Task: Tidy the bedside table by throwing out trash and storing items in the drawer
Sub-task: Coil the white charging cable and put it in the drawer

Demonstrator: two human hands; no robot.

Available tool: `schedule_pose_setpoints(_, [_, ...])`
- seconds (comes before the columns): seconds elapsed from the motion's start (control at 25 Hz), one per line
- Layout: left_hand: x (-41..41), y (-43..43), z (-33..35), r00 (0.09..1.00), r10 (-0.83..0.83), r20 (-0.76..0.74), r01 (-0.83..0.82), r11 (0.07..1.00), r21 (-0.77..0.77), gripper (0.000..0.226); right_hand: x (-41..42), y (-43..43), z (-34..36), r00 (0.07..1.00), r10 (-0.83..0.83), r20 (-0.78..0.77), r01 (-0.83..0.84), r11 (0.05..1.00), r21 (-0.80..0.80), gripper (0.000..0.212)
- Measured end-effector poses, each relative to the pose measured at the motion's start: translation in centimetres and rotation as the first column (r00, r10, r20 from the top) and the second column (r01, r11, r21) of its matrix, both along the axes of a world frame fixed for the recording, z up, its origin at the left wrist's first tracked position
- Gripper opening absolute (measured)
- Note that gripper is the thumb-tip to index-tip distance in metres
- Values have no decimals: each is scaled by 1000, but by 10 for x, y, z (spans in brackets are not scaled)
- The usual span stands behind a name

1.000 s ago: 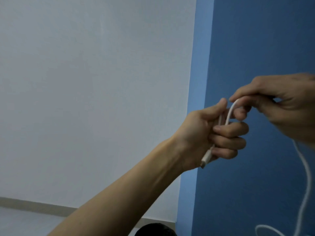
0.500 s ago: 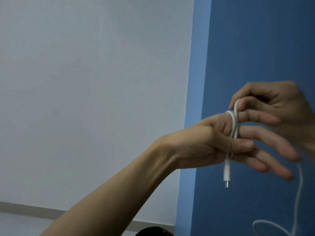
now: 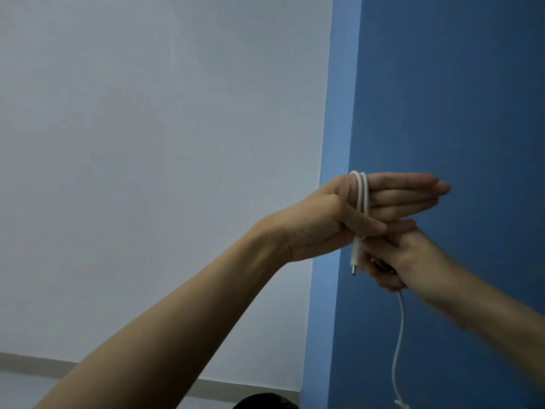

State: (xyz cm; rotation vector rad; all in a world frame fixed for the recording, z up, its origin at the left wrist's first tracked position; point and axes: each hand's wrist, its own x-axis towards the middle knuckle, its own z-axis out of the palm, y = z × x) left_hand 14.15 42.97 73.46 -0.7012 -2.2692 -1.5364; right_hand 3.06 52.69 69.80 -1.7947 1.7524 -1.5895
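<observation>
A white cable is wound in two loops around the straight fingers of my left hand, which is raised in front of the wall. My left thumb pins the cable against the fingers, and the plug end hangs just below it. Just under the left hand, my right hand grips the free length of the cable with curled fingers. The rest of the cable hangs down to the bottom edge. The bedside table and drawer are out of view.
A pale grey wall fills the left side and a blue wall the right. A skirting board runs along the bottom left. A dark rounded object shows at the bottom edge.
My left hand opened from a fist to straight fingers. My right hand carried the cable over the fingers and down below the left hand, adding a loop.
</observation>
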Motion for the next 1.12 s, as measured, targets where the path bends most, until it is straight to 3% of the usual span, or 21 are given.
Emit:
schedule_pose_setpoints(0.12, [-1, -7, -3, 995, 99, -25, -99, 995, 21, 71, 9, -3, -8, 995, 48, -91, -39, 994, 99, 44])
schedule_pose_setpoints(0.24, [-3, -12, -3, 978, 205, -30, -205, 979, -19, 65, 11, 12, -11, 971, -27, -238, 75, 978, 194, 25])
schedule_pose_setpoints(0.4, [-6, -12, -7, 931, 358, -66, -364, 907, -212, 53, 17, 29, 4, 754, -126, -645, 296, 941, 162, 19])
schedule_pose_setpoints(0.48, [-6, -9, -11, 913, 399, -84, -407, 876, -261, 42, 19, 36, 11, 676, -177, -715, 312, 948, 60, 23])
schedule_pose_setpoints(0.56, [-3, -6, -16, 930, 351, -106, -366, 885, -288, 26, 16, 39, 18, 581, -271, -767, 254, 956, -146, 26])
schedule_pose_setpoints(0.68, [-3, -7, -18, 977, 200, -71, -213, 911, -354, 41, 6, 43, 29, 415, -418, -809, 113, 905, -409, 12])
schedule_pose_setpoints(0.8, [-1, -7, -16, 991, 100, 86, -71, 953, -294, 47, -7, 39, 33, 291, -510, -809, -44, 838, -544, 17])
schedule_pose_setpoints(1.0, [9, 1, -11, 971, -99, 217, 112, 992, -50, 29, -15, 29, 46, 395, -496, -774, -139, 800, -584, 27])
schedule_pose_setpoints(1.12, [9, 9, -13, 960, -152, 237, 150, 988, 24, 39, -21, 22, 51, 436, -495, -752, -141, 787, -600, 35])
